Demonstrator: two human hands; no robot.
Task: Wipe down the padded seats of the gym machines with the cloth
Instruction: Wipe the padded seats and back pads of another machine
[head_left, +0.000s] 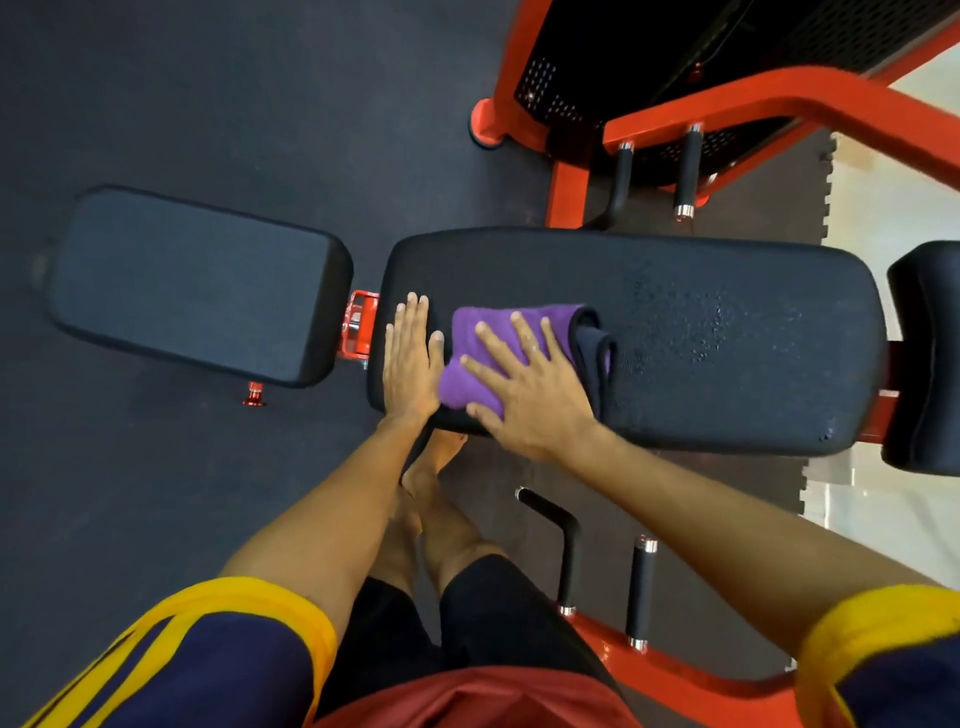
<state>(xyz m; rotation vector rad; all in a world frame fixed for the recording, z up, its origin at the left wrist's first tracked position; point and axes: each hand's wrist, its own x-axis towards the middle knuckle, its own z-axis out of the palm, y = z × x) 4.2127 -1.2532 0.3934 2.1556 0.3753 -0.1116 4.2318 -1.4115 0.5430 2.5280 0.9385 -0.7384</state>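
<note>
A long black padded bench pad lies across the middle of the view. On its left part sits a folded purple cloth with a dark edge. My right hand presses flat on the cloth with fingers spread. Just left of the cloth, my left hand rests flat on the pad with straight fingers. Water droplets speckle the pad to the right of the cloth. A second, smaller black pad lies to the left, joined by a red bracket.
The red machine frame with black handles rises behind the bench. More handles and a red bar stand near my legs. Another black pad is at the right edge. Dark rubber flooring spreads to the left.
</note>
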